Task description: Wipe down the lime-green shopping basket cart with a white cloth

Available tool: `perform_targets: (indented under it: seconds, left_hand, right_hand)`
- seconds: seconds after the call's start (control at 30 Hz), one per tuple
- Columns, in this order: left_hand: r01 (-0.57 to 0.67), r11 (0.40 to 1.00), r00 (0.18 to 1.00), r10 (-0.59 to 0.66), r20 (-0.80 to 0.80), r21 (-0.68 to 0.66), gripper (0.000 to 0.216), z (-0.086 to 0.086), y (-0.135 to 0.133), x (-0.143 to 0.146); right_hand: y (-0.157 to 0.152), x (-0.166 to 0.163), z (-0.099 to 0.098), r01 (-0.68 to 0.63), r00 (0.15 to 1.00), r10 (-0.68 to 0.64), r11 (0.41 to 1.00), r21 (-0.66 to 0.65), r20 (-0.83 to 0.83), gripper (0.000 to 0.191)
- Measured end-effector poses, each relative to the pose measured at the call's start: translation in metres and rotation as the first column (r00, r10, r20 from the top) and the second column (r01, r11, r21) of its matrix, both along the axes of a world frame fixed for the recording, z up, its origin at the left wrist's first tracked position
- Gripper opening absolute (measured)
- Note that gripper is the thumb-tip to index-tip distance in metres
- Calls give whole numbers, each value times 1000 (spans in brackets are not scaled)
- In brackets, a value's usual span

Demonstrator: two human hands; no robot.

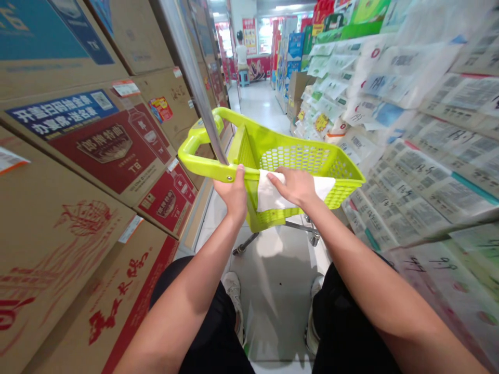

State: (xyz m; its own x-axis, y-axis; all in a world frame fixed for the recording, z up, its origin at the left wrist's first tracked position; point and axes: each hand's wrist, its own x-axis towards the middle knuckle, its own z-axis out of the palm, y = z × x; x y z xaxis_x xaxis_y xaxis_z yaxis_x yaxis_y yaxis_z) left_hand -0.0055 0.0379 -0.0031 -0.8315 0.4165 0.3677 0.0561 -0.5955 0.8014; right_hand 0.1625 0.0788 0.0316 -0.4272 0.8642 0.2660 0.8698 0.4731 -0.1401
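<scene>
A lime-green plastic shopping cart basket [273, 136] stands crosswise in front of me on a metal wheeled frame [300, 226]. My left hand [233, 193] grips the basket's near rim just below the handle [195, 162], thumb on top, most fingers hidden underneath. A white cloth [268, 193] drapes over the near side rim. On it lies my right hand [294, 184], fingers bent over the rim and pressing the cloth against the plastic. Through the perforated far wall the floor shows; the basket's inside is partly hidden by the near side.
Stacked cardboard cartons [117, 140] line the left, with a metal pole [198, 78] slanting down in front of them. Plastic-wrapped paper packs [421, 171] are piled on the right. Down the aisle, a person [241, 54] is near a blue stool [244, 78].
</scene>
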Motion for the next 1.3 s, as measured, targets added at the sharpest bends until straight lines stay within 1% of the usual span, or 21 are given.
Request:
perform_targets:
  seconds: [0.1,0.2,0.27,0.3,0.4,0.5,0.57,0.6,0.67,0.8,0.87,0.93,1.0,1.13,1.2,1.3]
  left_hand:
    - [-11,1000,1000,11,-17,-1,48,0,0,-11]
    - [-3,1000,999,3,-38,-5,48,-1,6,-34]
    - [-9,1000,999,9,-41,-6,48,-2,13,-50]
    - [-17,1000,999,17,-40,-4,47,-2,16,-57]
    - [-36,999,999,36,-30,0,45,-2,24,-72]
    - [-37,999,999,37,-29,2,46,-3,29,-75]
    - [-36,999,999,36,-37,5,48,-4,29,-70]
    - [-31,1000,999,31,-42,5,50,-4,29,-66]
    - [-21,1000,998,21,-54,6,52,-5,25,-54]
    - [3,1000,999,-4,-49,-20,48,-1,9,-23]
    - [10,999,1000,-11,-29,-39,44,3,0,-11]
    - [7,999,1000,-8,-30,-43,40,6,-5,-5]
    - [4,1000,999,-5,-38,-31,37,7,-5,-8]
    - [6,999,999,-8,-35,-41,40,5,3,-32]
    - [3,998,998,-6,-56,-57,40,3,8,-47]
    - [-25,999,997,22,-70,-39,39,3,15,-64]
  right_hand:
    - [-14,-24,4,-30,999,31,999,23,-18,85]
    - [-14,-23,-1,-72,997,72,995,67,0,79]
    - [-9,-11,-7,-65,998,64,994,88,14,78]
    - [-6,-2,-10,-40,999,38,995,92,23,78]
    - [6,30,-17,82,993,-89,994,78,83,80]
    - [16,61,-23,176,974,-183,982,66,133,79]
    - [18,69,-26,196,972,-205,977,82,114,76]
    - [16,68,-27,195,975,-204,976,96,91,75]
    - [10,55,-27,164,985,-169,979,121,36,73]
    - [-11,6,-18,-18,997,30,988,153,-77,75]
    - [-20,-14,-12,-74,991,91,984,161,-101,76]
    - [-24,-26,-7,-79,992,93,986,147,-90,76]
    - [-23,-27,-6,-74,995,82,988,132,-55,74]
    - [-11,-7,-15,-67,998,68,985,161,0,71]
    - [-2,12,-23,-45,999,42,982,183,21,70]
    - [8,45,-33,18,998,-30,981,192,62,70]
